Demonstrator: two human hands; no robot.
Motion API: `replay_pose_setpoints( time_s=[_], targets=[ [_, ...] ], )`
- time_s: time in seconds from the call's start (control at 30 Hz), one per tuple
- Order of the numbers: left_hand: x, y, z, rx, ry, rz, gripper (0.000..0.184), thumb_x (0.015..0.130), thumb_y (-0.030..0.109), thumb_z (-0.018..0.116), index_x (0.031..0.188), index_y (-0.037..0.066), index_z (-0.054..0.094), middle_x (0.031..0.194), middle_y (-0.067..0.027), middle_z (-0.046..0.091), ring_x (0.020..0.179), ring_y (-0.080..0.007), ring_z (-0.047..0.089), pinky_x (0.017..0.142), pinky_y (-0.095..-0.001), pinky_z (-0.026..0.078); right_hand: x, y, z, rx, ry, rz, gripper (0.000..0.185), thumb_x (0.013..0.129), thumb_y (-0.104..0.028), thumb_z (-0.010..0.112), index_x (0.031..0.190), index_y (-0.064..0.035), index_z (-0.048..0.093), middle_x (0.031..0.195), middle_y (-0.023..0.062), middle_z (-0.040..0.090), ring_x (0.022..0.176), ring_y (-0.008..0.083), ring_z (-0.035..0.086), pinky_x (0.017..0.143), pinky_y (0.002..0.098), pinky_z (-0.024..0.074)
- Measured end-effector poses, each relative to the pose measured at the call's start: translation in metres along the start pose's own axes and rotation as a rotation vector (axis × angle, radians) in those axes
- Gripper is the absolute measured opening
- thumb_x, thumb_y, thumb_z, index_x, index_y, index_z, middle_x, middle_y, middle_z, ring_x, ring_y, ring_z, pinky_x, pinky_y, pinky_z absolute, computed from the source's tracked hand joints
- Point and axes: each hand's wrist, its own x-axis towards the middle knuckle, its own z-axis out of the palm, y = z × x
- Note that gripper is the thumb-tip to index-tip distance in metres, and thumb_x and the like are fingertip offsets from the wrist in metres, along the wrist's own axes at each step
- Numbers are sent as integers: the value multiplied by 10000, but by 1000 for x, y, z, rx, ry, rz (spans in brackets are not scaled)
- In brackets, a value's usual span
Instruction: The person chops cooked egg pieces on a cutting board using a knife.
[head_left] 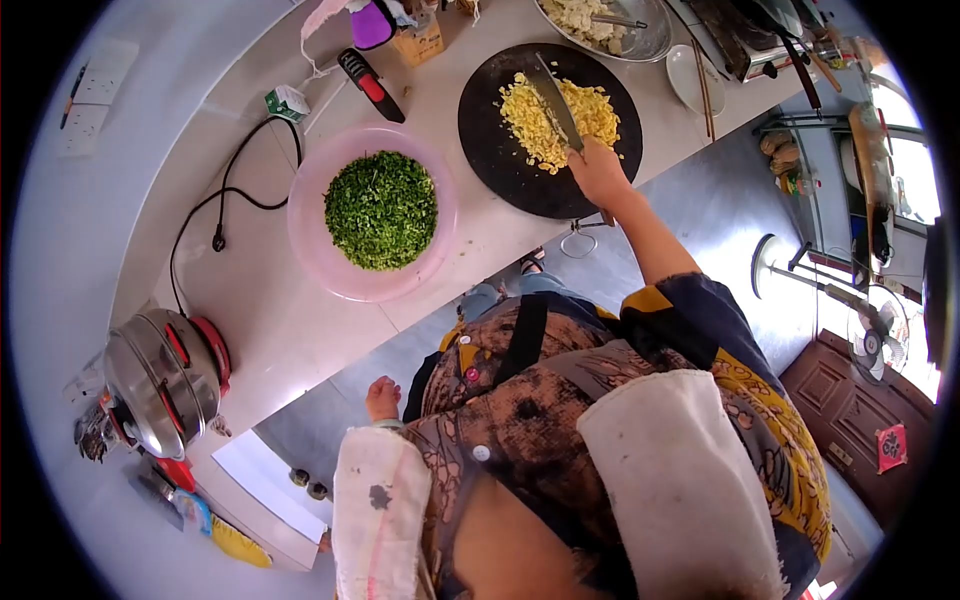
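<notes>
My right hand (pixel 600 176) grips a kitchen knife (pixel 557 103), its blade lying across chopped yellow egg (pixel 533 122). The egg is spread on a round black cutting board (pixel 550 197), with blade and pieces touching. Left of the board stands a pink plastic basin (pixel 312 262) holding finely chopped greens (pixel 381 210). My left hand (pixel 383 398) hangs low beside my body, away from the counter, with its fingers curled in and nothing visible in them.
A metal bowl (pixel 655 42) of pale food, a white plate (pixel 690 85) and chopsticks (pixel 706 95) stand beyond the board. A black-and-red handheld tool (pixel 371 86) and a power cord (pixel 222 200) lie near the wall. An electric pot (pixel 165 380) sits at the left end.
</notes>
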Motion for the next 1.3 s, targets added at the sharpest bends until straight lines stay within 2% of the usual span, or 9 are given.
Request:
replay_pose_setpoints(
  time_s=[0.13,0.23,0.47,0.6,0.73,0.9,1.0,1.1,1.3],
  targets=[
    [12,-6,-5,30,-24,18,211,841,113,614,1028,20,585,818,-54,629,660,-154,617,534,-241,496,-27,-12,2,238,9,61,319,880,-261,561,835,43,475,650,213,569,618,362,590,575,412,458],
    [6,3,-3,73,-46,44,216,839,112,614,1033,22,584,818,-49,628,660,-148,615,535,-236,496,-32,-22,11,199,-24,66,306,874,-246,523,881,58,485,751,288,588,785,453,583,686,487,455],
    [15,12,-5,-22,-19,-24,221,840,111,612,1035,13,581,828,-55,625,665,-144,613,540,-241,498,-28,-15,28,132,1,92,318,878,-255,515,921,60,497,818,313,588,843,467,572,745,506,443],
    [17,15,-7,-41,-14,-28,226,838,105,610,1039,4,579,828,-59,624,663,-145,611,537,-243,497,-27,-24,16,175,-37,156,343,883,-280,521,915,60,490,818,311,588,836,470,569,734,506,445],
    [19,14,-10,134,-56,23,229,840,108,611,1041,2,580,831,-59,625,661,-147,610,536,-244,495,-25,-27,22,138,0,80,337,882,-275,521,905,60,490,798,312,586,811,468,574,711,507,452],
    [20,12,-11,-50,-49,-34,228,840,113,611,1037,1,581,834,-61,626,658,-148,610,540,-246,496,-23,-17,40,106,45,46,321,879,-259,524,901,60,489,770,297,590,795,461,578,709,501,458],
    [20,17,-10,5,-24,-23,224,837,112,616,1029,0,583,834,-63,624,659,-149,610,536,-244,494,-22,-15,30,156,-5,79,308,878,-254,528,895,50,484,764,289,593,797,455,580,711,499,457],
    [43,-3,-27,-63,-169,0,222,836,114,618,1018,-7,585,838,-68,623,665,-151,612,536,-244,496,-24,-22,6,159,16,120,298,878,-254,527,887,41,482,772,288,594,797,451,582,709,500,455],
    [8,32,-2,71,-56,-26,213,839,111,610,1007,-18,587,821,-69,621,661,-148,612,535,-246,500,-6,-1,-5,40,17,75,297,885,-247,498,915,46,465,769,297,589,791,456,583,703,505,458]
  ],
)
